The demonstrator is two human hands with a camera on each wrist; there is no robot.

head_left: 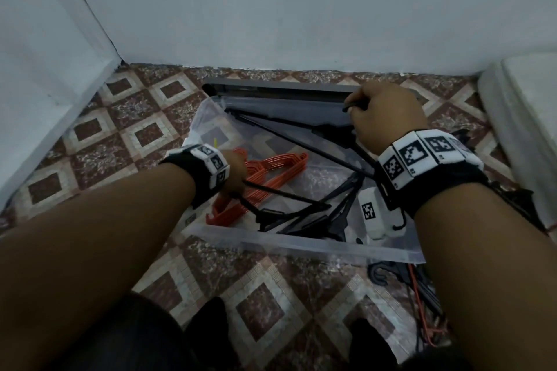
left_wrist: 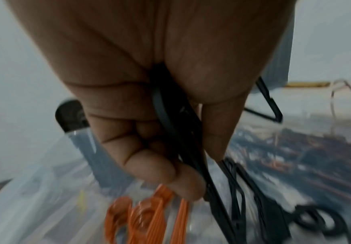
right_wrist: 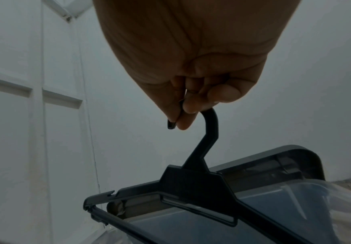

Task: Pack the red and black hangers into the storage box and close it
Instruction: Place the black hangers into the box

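A clear storage box (head_left: 301, 242) stands open on the tiled floor, its grey lid (head_left: 286, 87) propped upright behind it against the wall. A stack of red hangers (head_left: 268, 172) lies inside at the left, and several black hangers (head_left: 340, 208) lie at the right. My left hand (head_left: 238, 178) is inside the box and grips a black hanger (left_wrist: 182, 132) by its bar, just above the red hangers (left_wrist: 147, 219). My right hand (head_left: 382, 117) holds another black hanger (right_wrist: 193, 180) by its hook over the box's far side, in front of the lid (right_wrist: 274, 163).
More black and red hangers (head_left: 419, 295) lie on the floor to the right of the box, by my right forearm. A white wall runs behind the box and a white panel stands at the left. A white padded edge (head_left: 524, 117) sits at far right.
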